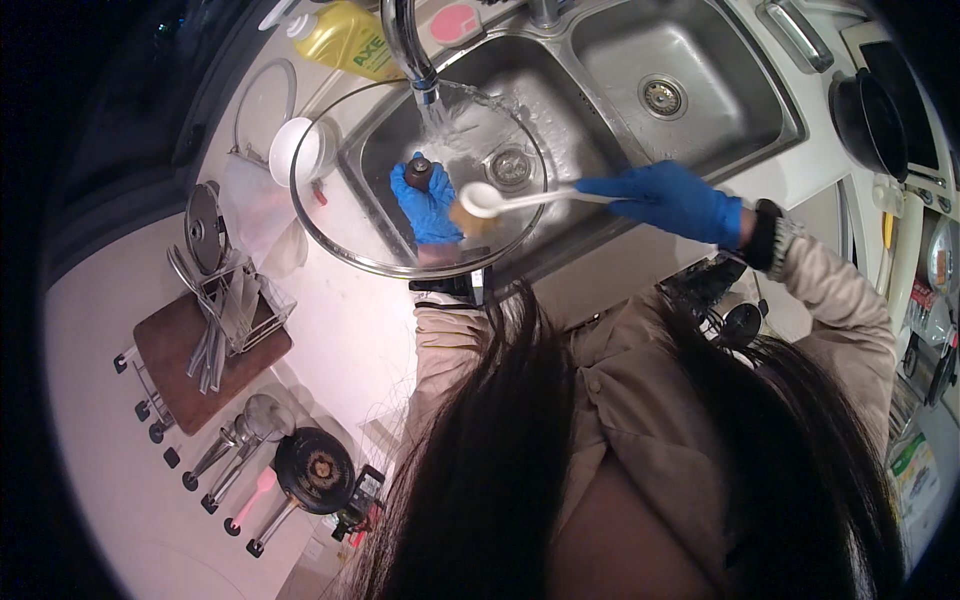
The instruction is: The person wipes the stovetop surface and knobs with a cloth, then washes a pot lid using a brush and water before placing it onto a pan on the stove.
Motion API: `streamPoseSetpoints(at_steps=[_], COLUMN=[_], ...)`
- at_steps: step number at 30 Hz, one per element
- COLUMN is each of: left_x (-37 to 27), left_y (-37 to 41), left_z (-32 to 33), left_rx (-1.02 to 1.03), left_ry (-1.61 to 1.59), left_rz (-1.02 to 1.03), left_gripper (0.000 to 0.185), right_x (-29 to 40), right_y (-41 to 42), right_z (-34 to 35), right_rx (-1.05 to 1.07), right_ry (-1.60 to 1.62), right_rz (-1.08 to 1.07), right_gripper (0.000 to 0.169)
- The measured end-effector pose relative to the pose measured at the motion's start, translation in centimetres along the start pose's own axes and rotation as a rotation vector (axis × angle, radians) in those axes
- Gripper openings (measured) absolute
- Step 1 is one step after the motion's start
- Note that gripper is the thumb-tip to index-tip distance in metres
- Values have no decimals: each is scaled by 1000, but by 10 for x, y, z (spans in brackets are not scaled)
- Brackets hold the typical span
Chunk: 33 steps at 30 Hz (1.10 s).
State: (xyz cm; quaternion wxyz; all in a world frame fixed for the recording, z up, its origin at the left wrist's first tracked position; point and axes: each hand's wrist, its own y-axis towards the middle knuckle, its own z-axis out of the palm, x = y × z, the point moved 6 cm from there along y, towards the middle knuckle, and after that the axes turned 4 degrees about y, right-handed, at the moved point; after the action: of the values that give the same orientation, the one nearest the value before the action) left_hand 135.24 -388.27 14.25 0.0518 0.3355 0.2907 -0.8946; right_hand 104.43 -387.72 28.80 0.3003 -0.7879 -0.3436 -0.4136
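Observation:
My left hand (422, 206), in a blue glove, grips the dark knob (418, 173) of a round glass pot lid (337, 256) from beneath. The lid's metal-rimmed inside faces up, and the fingers show through the glass. My right hand (667, 199), gloved in blue too, holds a white-handled dish brush (525, 199). Its white head and brownish bristles lie over the lid's near part, close to my left wrist; whether they touch the glass I cannot tell. Water runs from the chrome faucet (409, 45) onto the far side of the lid, above the left sink basin (585, 161).
A second steel basin (712, 45) adjoins on the right, with a black pan (870, 124) beyond it. Left of the lid are a yellow detergent bottle (341, 41) and a white bowl (296, 150). A wall rack holds a brown cutting board (161, 352); a frying pan (315, 471) hangs nearby.

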Motion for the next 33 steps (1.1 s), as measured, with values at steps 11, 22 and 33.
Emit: streamPoseSetpoints(at_steps=[11,22,33], left_x=[-8,-10,-13], left_y=[-7,-17,-34], left_z=[2,5,4], left_rx=[-81,-127,-201], left_ry=[-1,235,698], left_rz=[64,73,348], left_gripper=[30,24,21], right_x=[-5,-16,-58], right_y=[-5,-16,-79], right_z=[8,25,-23], right_rx=[1,-90,-681], right_ry=[60,235,601], right_rz=[15,111,319], right_gripper=[40,39,36])
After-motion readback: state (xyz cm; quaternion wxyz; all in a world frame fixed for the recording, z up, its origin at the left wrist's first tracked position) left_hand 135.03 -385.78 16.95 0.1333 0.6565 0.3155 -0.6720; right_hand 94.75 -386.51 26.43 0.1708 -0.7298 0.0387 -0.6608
